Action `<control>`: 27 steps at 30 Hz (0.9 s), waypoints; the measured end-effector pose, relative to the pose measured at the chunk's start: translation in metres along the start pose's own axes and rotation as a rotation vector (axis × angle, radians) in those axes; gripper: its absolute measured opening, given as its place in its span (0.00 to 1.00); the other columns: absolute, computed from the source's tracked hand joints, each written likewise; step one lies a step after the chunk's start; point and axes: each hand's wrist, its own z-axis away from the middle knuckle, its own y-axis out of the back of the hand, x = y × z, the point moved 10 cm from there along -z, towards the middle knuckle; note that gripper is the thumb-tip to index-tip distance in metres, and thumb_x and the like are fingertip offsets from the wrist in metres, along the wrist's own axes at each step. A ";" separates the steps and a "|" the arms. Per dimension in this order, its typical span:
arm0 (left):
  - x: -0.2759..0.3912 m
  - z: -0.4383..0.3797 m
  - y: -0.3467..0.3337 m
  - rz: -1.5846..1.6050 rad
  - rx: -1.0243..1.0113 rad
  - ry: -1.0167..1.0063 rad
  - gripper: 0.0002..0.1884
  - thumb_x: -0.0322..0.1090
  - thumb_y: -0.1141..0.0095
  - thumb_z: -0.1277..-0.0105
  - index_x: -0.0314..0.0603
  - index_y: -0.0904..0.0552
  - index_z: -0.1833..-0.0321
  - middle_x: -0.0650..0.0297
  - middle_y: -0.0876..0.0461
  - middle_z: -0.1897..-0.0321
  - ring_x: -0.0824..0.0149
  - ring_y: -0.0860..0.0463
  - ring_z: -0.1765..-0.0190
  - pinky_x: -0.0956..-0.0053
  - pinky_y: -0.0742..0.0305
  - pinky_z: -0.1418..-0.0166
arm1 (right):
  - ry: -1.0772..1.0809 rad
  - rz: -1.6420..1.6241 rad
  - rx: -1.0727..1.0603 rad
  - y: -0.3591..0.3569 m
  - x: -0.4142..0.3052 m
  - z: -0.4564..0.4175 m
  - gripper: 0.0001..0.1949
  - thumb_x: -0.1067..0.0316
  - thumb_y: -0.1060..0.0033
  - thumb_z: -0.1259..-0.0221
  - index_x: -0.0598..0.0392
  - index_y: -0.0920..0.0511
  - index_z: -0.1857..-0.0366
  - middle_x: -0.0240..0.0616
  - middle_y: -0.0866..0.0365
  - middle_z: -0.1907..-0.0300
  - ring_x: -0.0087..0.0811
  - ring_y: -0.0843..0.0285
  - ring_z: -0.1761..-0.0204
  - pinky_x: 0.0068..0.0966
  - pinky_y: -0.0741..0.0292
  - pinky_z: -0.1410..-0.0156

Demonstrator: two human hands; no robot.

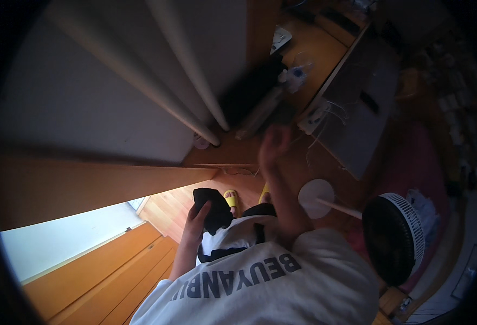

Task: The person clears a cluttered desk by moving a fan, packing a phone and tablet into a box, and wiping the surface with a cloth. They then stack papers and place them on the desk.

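A dark, bunched item that looks like black cloth (pixel 212 211) is in my left hand (pixel 199 217), with the thumb and fingers around its near side, just in front of my body. My right hand (pixel 276 140) is stretched forward over the floor, beside the desk. It is dim and slightly blurred, its fingers look loosely curled, and nothing can be made out in it. Below the hands are the white shirt (pixel 263 280), which bears dark lettering, and yellow slippers (pixel 230 199) on my feet.
A fan (pixel 393 239) with a round white base (pixel 316 198) stands at my right. Ahead are a wooden desk (pixel 317 53), a power strip with white cables (pixel 317 118) and two pale poles (pixel 189 69). A wooden edge (pixel 100 183) and orange wood panels (pixel 112 276) lie at the left.
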 end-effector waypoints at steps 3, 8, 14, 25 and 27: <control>0.005 -0.008 -0.003 0.025 -0.066 -0.016 0.24 0.37 0.39 0.28 0.28 0.26 0.36 0.56 0.17 0.47 0.64 0.17 0.45 0.72 0.21 0.40 | -0.049 0.228 0.022 0.002 0.000 -0.115 0.30 0.59 0.29 0.38 0.60 0.33 0.38 0.44 0.26 0.44 0.41 0.27 0.37 0.32 0.29 0.35; 0.012 -0.009 -0.015 0.088 -0.100 -0.030 0.24 0.38 0.40 0.28 0.28 0.27 0.36 0.54 0.17 0.47 0.63 0.16 0.47 0.71 0.21 0.40 | 0.137 0.621 -0.150 -0.031 0.042 -0.198 0.52 0.48 0.19 0.54 0.64 0.42 0.28 0.57 0.34 0.31 0.51 0.35 0.29 0.40 0.36 0.26; 0.023 0.002 -0.019 0.059 -0.025 -0.021 0.25 0.40 0.40 0.28 0.28 0.27 0.36 0.55 0.17 0.48 0.64 0.16 0.48 0.72 0.20 0.42 | 0.036 0.584 -0.338 -0.059 0.058 -0.205 0.57 0.44 0.19 0.57 0.68 0.45 0.27 0.59 0.35 0.31 0.53 0.36 0.29 0.43 0.38 0.25; 0.028 0.002 -0.030 -0.007 0.006 -0.006 0.26 0.40 0.40 0.28 0.29 0.27 0.35 0.55 0.17 0.47 0.63 0.16 0.46 0.72 0.21 0.41 | -0.059 0.546 -0.405 0.027 0.069 -0.066 0.39 0.57 0.29 0.40 0.59 0.40 0.28 0.56 0.38 0.29 0.53 0.38 0.29 0.44 0.37 0.27; 0.027 0.001 -0.035 -0.029 -0.008 -0.005 0.26 0.40 0.40 0.28 0.28 0.27 0.35 0.54 0.17 0.47 0.63 0.16 0.46 0.72 0.22 0.40 | 0.150 0.746 -0.473 0.001 0.030 -0.048 0.42 0.52 0.28 0.42 0.59 0.40 0.27 0.56 0.38 0.29 0.52 0.39 0.27 0.46 0.39 0.26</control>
